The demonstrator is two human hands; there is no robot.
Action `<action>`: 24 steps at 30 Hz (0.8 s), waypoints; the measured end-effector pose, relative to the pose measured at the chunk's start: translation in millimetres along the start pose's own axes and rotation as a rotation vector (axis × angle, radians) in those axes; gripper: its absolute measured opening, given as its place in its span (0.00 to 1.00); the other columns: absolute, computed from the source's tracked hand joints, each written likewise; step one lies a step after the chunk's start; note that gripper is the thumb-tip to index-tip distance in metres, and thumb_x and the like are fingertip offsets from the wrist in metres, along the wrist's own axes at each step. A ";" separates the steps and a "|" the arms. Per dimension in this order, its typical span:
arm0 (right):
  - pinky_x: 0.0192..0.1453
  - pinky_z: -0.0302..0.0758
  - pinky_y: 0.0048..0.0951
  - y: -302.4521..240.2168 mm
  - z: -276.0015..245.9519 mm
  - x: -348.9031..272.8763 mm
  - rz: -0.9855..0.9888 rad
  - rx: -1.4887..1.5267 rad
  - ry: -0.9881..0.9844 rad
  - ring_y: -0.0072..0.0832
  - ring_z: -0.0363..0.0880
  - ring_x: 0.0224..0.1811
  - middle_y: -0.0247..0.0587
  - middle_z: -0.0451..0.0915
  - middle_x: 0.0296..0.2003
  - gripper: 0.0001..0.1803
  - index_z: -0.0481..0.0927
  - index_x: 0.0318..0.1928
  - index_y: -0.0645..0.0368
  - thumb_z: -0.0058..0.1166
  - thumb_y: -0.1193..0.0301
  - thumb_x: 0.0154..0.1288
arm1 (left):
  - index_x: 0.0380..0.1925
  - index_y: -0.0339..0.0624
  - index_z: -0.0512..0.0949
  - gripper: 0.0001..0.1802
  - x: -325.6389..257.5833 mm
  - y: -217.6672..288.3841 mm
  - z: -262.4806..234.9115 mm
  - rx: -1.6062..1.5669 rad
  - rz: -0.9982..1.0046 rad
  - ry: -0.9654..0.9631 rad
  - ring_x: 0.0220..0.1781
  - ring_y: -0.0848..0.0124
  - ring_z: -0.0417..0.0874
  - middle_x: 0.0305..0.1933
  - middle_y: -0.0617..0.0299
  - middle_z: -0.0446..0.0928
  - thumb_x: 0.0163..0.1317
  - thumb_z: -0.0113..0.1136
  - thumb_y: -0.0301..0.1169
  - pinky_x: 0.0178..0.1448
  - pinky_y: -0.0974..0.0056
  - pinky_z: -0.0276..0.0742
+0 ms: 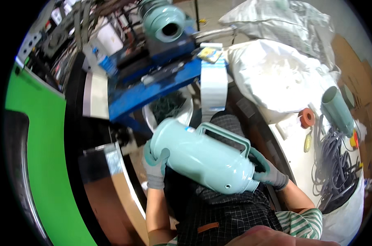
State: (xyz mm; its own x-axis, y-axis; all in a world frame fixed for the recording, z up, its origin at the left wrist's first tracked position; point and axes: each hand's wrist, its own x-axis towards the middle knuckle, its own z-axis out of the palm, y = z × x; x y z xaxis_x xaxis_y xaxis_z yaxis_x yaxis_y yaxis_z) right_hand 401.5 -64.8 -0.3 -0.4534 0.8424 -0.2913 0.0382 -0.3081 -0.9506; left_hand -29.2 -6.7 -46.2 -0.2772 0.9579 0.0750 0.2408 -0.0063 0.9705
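A glossy pale teal thermos jug (200, 158) lies tilted across my lap, with its long handle on the far side and a small round hole near its narrower right end. My left hand (155, 166), in a grey glove with a teal palm, grips the wide left end with the thumb on top. At the narrow end, my right hand (266, 170), gloved alike, curls around the neck beside the foot of the handle; its fingertips are partly hidden. I wear a dark checked apron (235, 211).
Ahead stands a blue workbench (153, 88) carrying a teal machine (163, 24); a strip of white labels (214, 84) hangs at its right. Below is a bin of dark scraps (169, 106). The right table holds a white sack (272, 74), grey cable (331, 160) and a teal cylinder (337, 110).
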 end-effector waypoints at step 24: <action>0.79 0.68 0.41 -151.3 -67.1 0.6 -0.506 -0.436 0.981 0.38 0.69 0.76 0.53 0.69 0.76 0.56 0.59 0.83 0.62 0.69 0.59 0.55 | 0.49 0.47 0.83 0.24 89.8 163.6 68.3 0.959 1.175 0.271 0.54 0.52 0.81 0.47 0.55 0.82 0.59 0.76 0.48 0.52 0.48 0.73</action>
State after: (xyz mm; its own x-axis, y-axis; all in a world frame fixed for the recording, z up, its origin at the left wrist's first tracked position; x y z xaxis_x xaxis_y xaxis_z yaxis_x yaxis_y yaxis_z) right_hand 455.2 12.0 136.1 0.3646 0.8625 0.3510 0.4370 0.1743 -0.8824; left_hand 48.8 97.9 103.7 0.3615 0.4648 0.8083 0.8961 -0.4127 -0.1635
